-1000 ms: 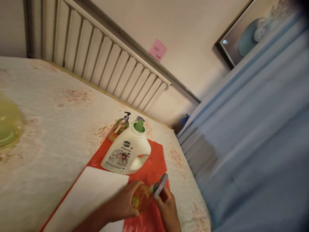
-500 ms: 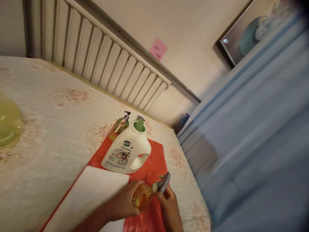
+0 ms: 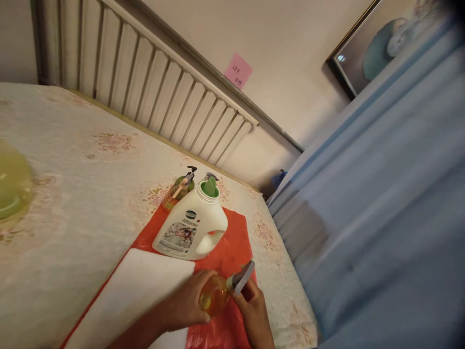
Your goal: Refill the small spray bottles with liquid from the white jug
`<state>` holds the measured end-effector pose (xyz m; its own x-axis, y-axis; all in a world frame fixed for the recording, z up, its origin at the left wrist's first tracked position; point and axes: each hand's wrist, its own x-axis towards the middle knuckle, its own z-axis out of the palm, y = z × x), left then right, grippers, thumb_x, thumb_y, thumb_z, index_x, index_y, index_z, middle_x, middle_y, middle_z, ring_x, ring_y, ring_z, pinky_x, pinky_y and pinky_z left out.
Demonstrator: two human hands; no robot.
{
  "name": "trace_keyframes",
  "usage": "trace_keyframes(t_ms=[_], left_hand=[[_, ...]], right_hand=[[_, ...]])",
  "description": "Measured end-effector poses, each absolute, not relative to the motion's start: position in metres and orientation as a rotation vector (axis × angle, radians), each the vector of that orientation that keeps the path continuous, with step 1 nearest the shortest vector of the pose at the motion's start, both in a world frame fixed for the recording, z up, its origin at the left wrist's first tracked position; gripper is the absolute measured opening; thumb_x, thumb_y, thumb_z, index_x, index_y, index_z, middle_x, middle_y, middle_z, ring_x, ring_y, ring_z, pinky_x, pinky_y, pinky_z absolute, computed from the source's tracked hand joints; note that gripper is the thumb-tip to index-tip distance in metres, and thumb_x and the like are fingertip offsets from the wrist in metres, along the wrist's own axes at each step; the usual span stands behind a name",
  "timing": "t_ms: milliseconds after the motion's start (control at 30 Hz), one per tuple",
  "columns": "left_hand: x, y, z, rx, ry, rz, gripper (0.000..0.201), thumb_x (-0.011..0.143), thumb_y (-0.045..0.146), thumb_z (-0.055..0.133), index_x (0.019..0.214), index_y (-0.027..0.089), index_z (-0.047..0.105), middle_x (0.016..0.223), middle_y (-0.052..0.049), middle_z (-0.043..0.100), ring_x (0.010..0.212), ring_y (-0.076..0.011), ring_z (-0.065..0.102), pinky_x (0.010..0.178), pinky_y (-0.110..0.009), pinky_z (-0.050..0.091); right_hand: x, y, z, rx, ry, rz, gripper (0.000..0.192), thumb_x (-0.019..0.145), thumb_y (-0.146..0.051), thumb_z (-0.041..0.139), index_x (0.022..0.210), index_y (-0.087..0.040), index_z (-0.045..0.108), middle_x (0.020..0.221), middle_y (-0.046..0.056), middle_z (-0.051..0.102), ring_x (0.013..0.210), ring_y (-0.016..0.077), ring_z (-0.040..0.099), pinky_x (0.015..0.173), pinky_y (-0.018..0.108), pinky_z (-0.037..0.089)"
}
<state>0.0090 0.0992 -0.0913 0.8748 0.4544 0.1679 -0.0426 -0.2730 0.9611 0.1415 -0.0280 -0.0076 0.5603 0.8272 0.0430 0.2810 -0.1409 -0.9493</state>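
My left hand (image 3: 191, 300) is wrapped round the body of a small clear pump bottle (image 3: 217, 294) with amber liquid in it, tilted to the right. At its neck, the fingers of my right hand (image 3: 252, 310) are closed on the grey pump head (image 3: 242, 277). Some right fingertips are hidden behind the pump head. Just beyond my hands stands a large cream detergent jug (image 3: 189, 225) with a green spout inside its uncapped mouth.
A red sheet (image 3: 232, 228) and a folded white cloth (image 3: 138, 286) lie under my hands on the flowered tablecloth (image 3: 90, 194). Behind the jug stand other pump bottles (image 3: 174, 194). A yellow-green basin (image 3: 12, 184) is at far left, a blue curtain (image 3: 363, 218) at right.
The grey pump head has turned on the bottle neck, with my right fingers shifting along with it. My left hand and the jug stay in place.
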Motion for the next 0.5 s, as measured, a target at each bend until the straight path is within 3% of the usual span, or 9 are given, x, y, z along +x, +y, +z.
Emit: trace_keyframes(t_ms=[500], left_hand=[[0.0111,0.0968,-0.0956,1.776,0.329,0.487,0.084,0.052,0.012,0.073,0.129,0.032,0.045,0.131,-0.001,0.056,0.121,-0.0288,0.051,0.104,-0.041,0.041]], right_hand=[[0.1396,-0.0251,-0.0004,-1.738,-1.091,0.609,0.008,0.077,-0.024,0.067,0.084,-0.02,0.068,0.083,0.002,0.069,0.08,0.0203,0.062,0.075,0.027,0.049]])
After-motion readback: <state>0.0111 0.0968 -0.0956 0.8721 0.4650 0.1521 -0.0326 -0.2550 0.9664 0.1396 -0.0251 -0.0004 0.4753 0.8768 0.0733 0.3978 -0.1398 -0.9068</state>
